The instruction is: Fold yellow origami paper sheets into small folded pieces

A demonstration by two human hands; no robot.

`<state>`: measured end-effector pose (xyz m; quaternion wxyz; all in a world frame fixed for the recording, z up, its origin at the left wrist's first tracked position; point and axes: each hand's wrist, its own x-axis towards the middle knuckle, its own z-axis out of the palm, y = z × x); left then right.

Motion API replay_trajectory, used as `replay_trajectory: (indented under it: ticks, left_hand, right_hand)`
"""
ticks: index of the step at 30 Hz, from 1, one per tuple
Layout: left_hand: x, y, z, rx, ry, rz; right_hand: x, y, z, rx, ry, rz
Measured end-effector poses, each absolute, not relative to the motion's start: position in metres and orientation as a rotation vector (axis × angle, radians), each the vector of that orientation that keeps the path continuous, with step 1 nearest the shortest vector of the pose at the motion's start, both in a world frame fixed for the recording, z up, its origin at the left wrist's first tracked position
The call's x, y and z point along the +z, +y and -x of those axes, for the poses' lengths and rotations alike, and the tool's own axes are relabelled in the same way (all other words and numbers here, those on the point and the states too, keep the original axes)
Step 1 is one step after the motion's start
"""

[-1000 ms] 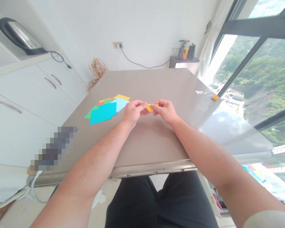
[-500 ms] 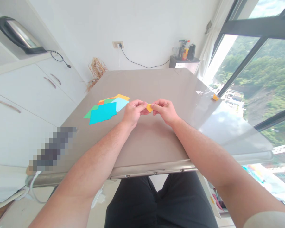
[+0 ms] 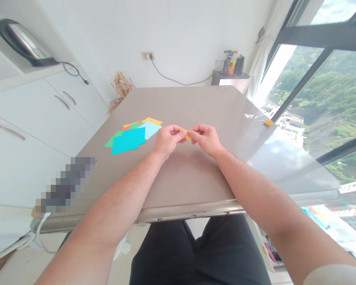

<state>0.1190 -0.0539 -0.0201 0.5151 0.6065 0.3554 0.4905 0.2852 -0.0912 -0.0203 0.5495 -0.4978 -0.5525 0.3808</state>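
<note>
Between my two hands is a small piece of folded yellow-orange paper [image 3: 188, 137], held above the table. My left hand [image 3: 168, 139] pinches its left side, thumb on top. My right hand [image 3: 206, 138] grips the other side the same way, the two thumbs almost meeting. Fingers cover most of the paper, so its full shape is hidden. Left of my hands lies a spread of coloured paper sheets, with a turquoise sheet [image 3: 128, 140] on top, a pale blue sheet [image 3: 150, 130] beside it, and green, orange and yellow ones partly underneath.
The grey-brown table [image 3: 184, 103] reaches back to the wall. A small folded orange paper [image 3: 268, 122] sits at its right edge by the window. A pixelated dark object [image 3: 67, 184] with a white cable is at the left front edge. A kettle [image 3: 26, 42] stands on the left shelf.
The yellow-orange paper has tilted between my fingers, showing a thinner strip with an edge now visible above my left thumb. Both hands stay in nearly the same place.
</note>
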Motion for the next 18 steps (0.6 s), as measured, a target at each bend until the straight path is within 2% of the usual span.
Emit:
replay_trajectory:
  ticks: [18]
  left_hand:
    - [-0.0198,-0.0573,-0.1212,1.213,0.854,-1.480]
  right_hand:
    - [-0.0160,-0.0957,-0.2830,0.779,-1.369,1.228]
